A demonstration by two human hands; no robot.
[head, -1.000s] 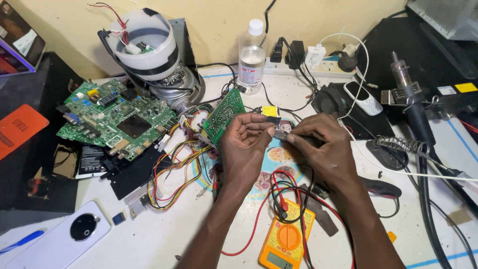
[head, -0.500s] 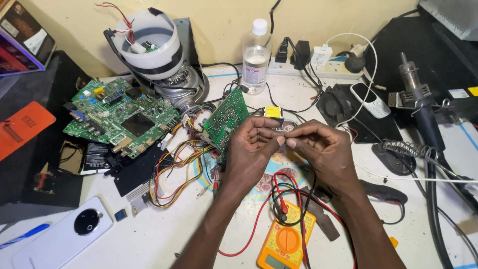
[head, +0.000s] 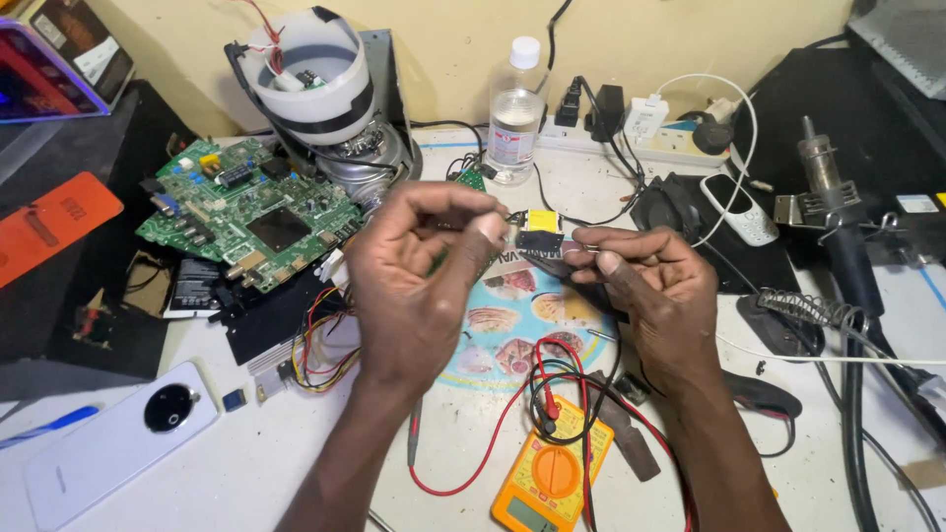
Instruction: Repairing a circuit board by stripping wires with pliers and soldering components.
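Centrally in the frame, the left hand (head: pixel 424 286) pinches its thumb and fingers closed on a small green circuit board (head: pixel 471 179), mostly hidden behind the hand, while the right hand (head: pixel 655 286) grips a dark, flat tool-like piece closed between thumb and fingers just below a small yellow-topped black component (head: pixel 539 228). That boxy component sits between the two sets of fingertips, nearer the right hand, with glossy tape on top. Below lie an orange multimeter (head: pixel 552 478) with thin red and black leads and a printed round disc (head: pixel 512 325) on the white table (head: pixel 325 433).
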